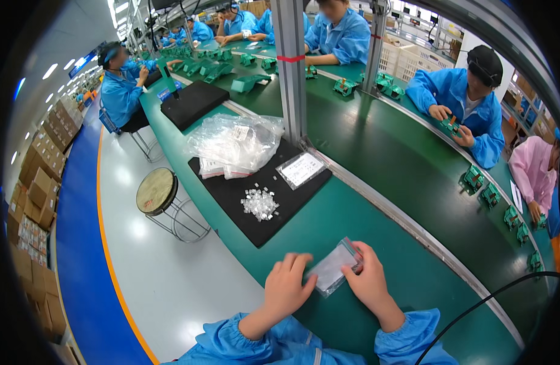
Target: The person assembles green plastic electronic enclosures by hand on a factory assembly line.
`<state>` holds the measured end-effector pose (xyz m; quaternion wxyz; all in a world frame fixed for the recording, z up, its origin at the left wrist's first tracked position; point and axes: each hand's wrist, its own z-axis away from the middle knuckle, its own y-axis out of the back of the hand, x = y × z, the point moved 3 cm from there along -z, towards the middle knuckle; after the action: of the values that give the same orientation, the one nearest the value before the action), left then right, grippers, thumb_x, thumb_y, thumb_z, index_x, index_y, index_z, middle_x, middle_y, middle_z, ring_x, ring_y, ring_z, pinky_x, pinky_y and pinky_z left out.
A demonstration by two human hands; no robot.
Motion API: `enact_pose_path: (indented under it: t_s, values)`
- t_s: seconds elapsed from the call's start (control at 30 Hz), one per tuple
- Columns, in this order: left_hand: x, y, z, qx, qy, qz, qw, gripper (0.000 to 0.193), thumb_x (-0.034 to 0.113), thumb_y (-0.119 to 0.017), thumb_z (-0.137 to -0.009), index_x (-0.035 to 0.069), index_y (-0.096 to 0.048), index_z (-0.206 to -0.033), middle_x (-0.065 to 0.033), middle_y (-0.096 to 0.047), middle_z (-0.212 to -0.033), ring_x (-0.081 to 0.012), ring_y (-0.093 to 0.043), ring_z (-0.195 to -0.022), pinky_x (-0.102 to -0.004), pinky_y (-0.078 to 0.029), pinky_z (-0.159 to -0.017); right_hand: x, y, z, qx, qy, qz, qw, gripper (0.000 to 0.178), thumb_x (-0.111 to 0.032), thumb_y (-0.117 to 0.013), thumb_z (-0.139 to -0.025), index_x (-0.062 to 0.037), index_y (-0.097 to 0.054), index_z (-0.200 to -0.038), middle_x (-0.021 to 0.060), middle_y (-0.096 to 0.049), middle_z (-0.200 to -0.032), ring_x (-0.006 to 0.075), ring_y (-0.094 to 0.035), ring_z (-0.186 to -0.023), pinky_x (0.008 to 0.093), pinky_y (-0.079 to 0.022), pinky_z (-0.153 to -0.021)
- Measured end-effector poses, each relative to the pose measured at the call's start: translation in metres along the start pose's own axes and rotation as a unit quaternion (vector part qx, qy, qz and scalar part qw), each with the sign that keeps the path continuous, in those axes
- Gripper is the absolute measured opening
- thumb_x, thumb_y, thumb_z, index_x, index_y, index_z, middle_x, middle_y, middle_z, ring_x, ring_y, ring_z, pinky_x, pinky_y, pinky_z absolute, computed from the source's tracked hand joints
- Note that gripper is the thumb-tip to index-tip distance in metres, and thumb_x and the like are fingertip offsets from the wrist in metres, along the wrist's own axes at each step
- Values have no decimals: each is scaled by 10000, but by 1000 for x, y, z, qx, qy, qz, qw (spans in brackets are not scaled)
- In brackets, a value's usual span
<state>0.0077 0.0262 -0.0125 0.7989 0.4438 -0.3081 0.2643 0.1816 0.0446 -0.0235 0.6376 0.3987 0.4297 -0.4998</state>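
My right hand (pixel 369 277) grips a small clear zip bag (pixel 330 267) by its right end, thumb on top. The bag has a red strip along its upper edge and something white inside. At the bag's left side is my left hand (pixel 286 285), its fingers apart and slightly blurred. The left thumb is close to the bag's lower left corner; I cannot tell whether it touches. Ahead, on a black mat (pixel 255 225), lies a heap of small clear pieces (pixel 260 204). Behind the heap is a large clear plastic bag (pixel 234 143) with packets in it.
Right of the heap lies a flat bag with a white label (pixel 302 170). A metal post (pixel 290 73) rises beside the mat. Green parts (pixel 473 176) line the conveyor (pixel 377 158), where co-workers sit. A black cable (pixel 480 301) arcs at lower right; a stool (pixel 157 191) stands left.
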Motion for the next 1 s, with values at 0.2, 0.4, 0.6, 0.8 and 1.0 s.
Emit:
enact_pose_path:
  t_s: [0.2,0.4,0.6,0.8,1.0]
  values:
    - [12,-21,39,133,-303,-306,893,571,407,-568,-709,110,-439,-1179,-189,-337,-1257,-370,-316,-1158,-519,-231,-941,-34,-18,19,213,310,448,811,514,-160,-595,-680,-60,-408,-1149,160,-334,-1201,298,-381,-1053,445,-272,-884]
    - [-12,-35,40,81,-288,-337,893,588,526,-504,-711,112,-502,-1128,-184,-350,-1253,-351,-277,-1185,-512,-189,-961,-10,-57,25,-158,331,518,772,479,-312,-477,-776,-155,-387,-1219,49,-273,-1332,230,-266,-1217,528,-231,-911]
    - [-2,-26,43,78,-306,-316,895,634,584,-460,-710,215,-408,-1223,-199,-295,-1285,-365,-298,-1170,-509,-207,-951,-21,-22,-10,-109,322,589,733,497,-348,-448,-797,-162,-356,-1248,40,-240,-1352,254,-212,-1247,555,-211,-934]
    - [-16,2,47,161,-301,-155,927,489,313,-575,-713,121,-469,-1149,-189,-336,-1266,-362,-358,-1126,-478,-247,-941,-29,-2,-11,39,317,463,827,414,-202,-429,-818,-111,-390,-1220,84,-291,-1322,287,-255,-1223,537,-227,-931]
    - [5,16,65,307,-303,-40,901,267,43,-557,-634,38,-590,-899,-169,-484,-1140,-332,-434,-1073,-429,-289,-931,-35,15,-4,169,402,209,875,228,20,-428,-762,9,-548,-956,139,-536,-1053,295,-488,-1017,346,-383,-851]
